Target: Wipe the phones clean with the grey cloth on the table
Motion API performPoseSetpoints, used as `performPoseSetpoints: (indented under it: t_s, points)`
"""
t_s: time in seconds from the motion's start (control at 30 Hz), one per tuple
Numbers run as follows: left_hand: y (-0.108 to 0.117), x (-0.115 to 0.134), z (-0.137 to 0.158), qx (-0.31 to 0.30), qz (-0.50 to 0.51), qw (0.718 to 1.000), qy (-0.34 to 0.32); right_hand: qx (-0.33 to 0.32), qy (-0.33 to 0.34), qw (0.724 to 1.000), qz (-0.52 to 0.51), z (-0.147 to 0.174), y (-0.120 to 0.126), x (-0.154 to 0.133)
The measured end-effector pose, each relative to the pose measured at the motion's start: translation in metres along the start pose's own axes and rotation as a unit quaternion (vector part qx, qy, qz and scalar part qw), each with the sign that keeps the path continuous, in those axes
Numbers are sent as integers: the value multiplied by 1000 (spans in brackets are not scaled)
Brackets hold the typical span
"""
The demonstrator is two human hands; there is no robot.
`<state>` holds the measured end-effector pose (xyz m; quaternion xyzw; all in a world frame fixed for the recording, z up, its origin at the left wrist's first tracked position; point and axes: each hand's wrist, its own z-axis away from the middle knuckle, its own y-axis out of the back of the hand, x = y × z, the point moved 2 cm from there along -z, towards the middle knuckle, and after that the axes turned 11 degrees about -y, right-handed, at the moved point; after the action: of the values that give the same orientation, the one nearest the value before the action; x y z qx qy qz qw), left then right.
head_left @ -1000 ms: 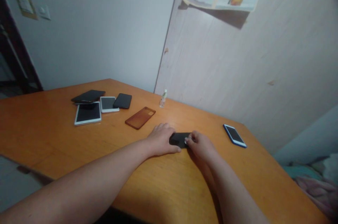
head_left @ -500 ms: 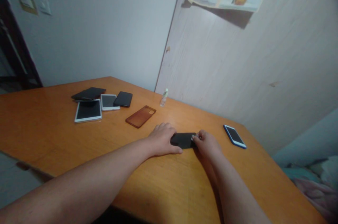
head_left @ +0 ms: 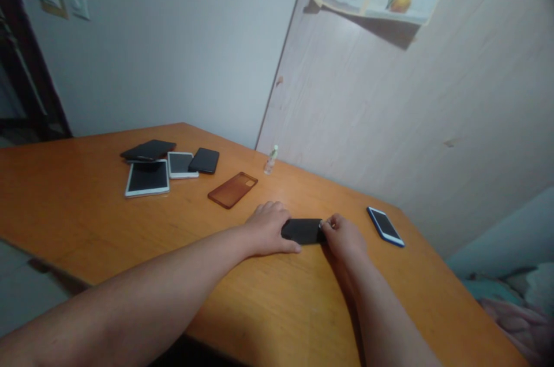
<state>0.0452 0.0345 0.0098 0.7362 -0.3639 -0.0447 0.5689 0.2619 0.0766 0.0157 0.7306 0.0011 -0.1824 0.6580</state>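
1. Head view: my left grip [head_left: 269, 231] clasps the left end of a black smartphone [head_left: 305, 231], which lies flat on the table [head_left: 277, 303].
2. My right grip [head_left: 345, 238] pinches a small whitish thing [head_left: 321, 226], too small to identify, at the smartphone's right end.
3. A translucent brown phone case [head_left: 232, 190] lies beyond my left grip.

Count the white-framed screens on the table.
3: the larger device at left, the smaller device beside it, and the blue-edged phone at right. More may be hidden under the leftmost black item.
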Motion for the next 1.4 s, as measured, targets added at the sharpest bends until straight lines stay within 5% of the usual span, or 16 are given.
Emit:
performPoseSetpoints:
  t_s: [0.17, 0.37, 0.57, 0.77, 0.97, 1.17, 1.4]
  points:
    - [1, 1, 0, -4, 7, 1000, -4, -36, 73, 996, -24, 5, -6, -11]
    - [1, 1, 0, -3, -3, 1000, 0, 3, -17, 1000, 6, -6, -1, 2]
    - [-1, 0, 0, 0, 5, 1000, -4, -23, 37, 999, -4, -1, -3, -7]
    - [-2, -1, 0, -3, -12, 1000, -2, 9, -48, 999, 15, -10, -1, 3]
    - [-2, 0, 0, 0, -8, 1000, -5, -10, 33, 999, 7, 0, -5, -14]
    - [0, 2, 0, -5, -14, 1000, -5, 20, -52, 998, 7, -10, 0, -1]
    - [0, 2, 0, -14, -19, 1000, -3, -6, 6, 1000, 15, -6, -3, -11]
